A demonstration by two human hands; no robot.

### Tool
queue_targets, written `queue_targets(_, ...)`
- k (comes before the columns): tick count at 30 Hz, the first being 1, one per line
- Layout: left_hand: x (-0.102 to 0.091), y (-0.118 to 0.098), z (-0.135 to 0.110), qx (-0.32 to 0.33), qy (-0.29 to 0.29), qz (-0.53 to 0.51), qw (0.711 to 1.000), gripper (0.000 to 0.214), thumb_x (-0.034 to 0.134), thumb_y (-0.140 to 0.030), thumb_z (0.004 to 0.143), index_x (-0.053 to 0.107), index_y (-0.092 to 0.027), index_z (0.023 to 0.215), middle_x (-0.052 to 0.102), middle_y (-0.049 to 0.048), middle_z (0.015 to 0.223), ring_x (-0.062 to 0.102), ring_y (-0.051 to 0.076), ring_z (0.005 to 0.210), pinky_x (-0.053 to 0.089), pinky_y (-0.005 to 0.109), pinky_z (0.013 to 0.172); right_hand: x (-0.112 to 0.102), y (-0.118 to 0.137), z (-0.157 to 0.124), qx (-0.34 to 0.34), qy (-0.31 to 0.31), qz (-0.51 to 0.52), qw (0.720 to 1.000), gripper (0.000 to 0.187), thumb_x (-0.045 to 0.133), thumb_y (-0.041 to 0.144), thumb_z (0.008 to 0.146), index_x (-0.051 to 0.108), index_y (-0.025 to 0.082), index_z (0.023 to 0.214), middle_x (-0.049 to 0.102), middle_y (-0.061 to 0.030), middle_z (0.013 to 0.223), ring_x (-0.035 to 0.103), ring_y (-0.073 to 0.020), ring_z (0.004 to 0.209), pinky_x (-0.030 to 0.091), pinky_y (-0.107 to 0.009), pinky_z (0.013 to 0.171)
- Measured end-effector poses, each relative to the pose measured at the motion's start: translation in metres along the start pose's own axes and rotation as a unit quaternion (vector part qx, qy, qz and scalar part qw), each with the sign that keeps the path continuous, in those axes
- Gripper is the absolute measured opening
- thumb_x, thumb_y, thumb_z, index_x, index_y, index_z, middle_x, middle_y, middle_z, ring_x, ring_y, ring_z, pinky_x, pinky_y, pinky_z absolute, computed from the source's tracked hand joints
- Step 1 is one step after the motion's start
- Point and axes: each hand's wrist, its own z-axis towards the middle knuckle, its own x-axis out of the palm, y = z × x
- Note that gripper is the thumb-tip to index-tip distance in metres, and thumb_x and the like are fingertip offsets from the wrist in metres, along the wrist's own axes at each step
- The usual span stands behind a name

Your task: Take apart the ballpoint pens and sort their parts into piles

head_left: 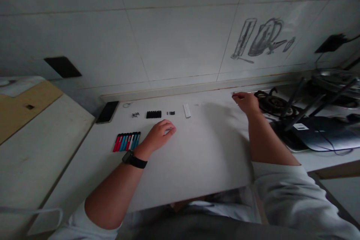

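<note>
My left hand (160, 135) rests on the white counter (202, 157), fingers curled loosely over something small and pale that I cannot make out; a black watch sits on that wrist. Just left of it lies a row of red and blue pens (127, 141). My right hand (246, 102) reaches far right near the stove, fingers pinched on a small thing too tiny to name. Along the back lie small screws (135, 114), a black ridged block (153, 114), a small dark part (170, 113) and a white ridged strip (187, 110).
A black phone (107, 112) lies at the counter's back left corner. A gas stove burner (274, 103) and a dark router with antennas (317, 131) fill the right side. A tiled wall with a socket (332, 43) stands behind.
</note>
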Motion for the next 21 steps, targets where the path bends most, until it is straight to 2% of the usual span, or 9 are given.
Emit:
queue_targets(3,0.000,0.001,0.000,-0.001,-0.002,0.002,1.000,0.026,0.054,-0.039,0.105,0.072,-0.022,0.101,0.068,0.0051,0.105,0.066,0.018,0.099,0.054,0.038,0.093,0.011,-0.010,0.000,0.009,0.045,-0.102,0.994,0.032,0.065,0.039,0.088,0.082,0.022,0.109,0.080,-0.0098,0.099,0.071,-0.0297,0.094,0.053,-0.037,0.085)
queue_targets(9,-0.001,-0.002,0.000,0.004,-0.001,0.005,1.000,0.026,0.055,-0.040,0.104,0.072,-0.021,0.100,0.068,0.0055,0.104,0.065,0.018,0.099,0.055,0.037,0.092,0.027,-0.009,0.003,0.028,0.099,-0.176,0.979,0.035,0.062,0.036,0.090,0.080,0.019,0.116,0.076,-0.0156,0.118,0.069,-0.0334,0.107,0.052,-0.042,0.092)
queue_targets(13,0.000,-0.001,0.000,0.008,0.002,0.006,1.000,0.027,0.054,-0.041,0.104,0.072,-0.021,0.100,0.068,0.0062,0.105,0.065,0.019,0.098,0.055,0.037,0.092,0.014,-0.014,0.006,0.023,0.081,-0.179,0.980,0.037,0.058,0.035,0.093,0.079,0.018,0.119,0.075,-0.0168,0.122,0.069,-0.0321,0.110,0.051,-0.041,0.094)
queue_targets(16,0.000,-0.001,0.000,0.009,0.002,0.009,1.000,0.027,0.054,-0.041,0.104,0.072,-0.021,0.100,0.068,0.0065,0.105,0.065,0.019,0.099,0.056,0.038,0.092,-0.004,-0.023,0.009,0.027,0.067,-0.187,0.980,0.034,0.058,0.033,0.093,0.081,0.018,0.113,0.077,-0.0166,0.115,0.070,-0.0315,0.107,0.051,-0.038,0.091)
queue_targets(19,0.000,-0.001,0.000,0.010,0.001,0.011,1.000,0.026,0.054,-0.040,0.104,0.073,-0.021,0.102,0.069,0.0065,0.105,0.066,0.019,0.098,0.056,0.038,0.092,-0.013,-0.030,0.012,0.046,0.124,-0.213,0.968,0.030,0.068,0.039,0.087,0.083,0.017,0.101,0.078,-0.0167,0.106,0.072,-0.0311,0.100,0.052,-0.037,0.086)
queue_targets(21,0.000,-0.001,0.000,0.009,0.001,0.012,1.000,0.025,0.055,-0.039,0.103,0.073,-0.022,0.102,0.069,0.0064,0.106,0.066,0.019,0.098,0.056,0.037,0.092,-0.011,-0.033,0.010,0.042,0.145,-0.222,0.963,0.027,0.075,0.042,0.080,0.082,0.019,0.091,0.079,-0.0143,0.099,0.072,-0.0289,0.092,0.053,-0.035,0.082)
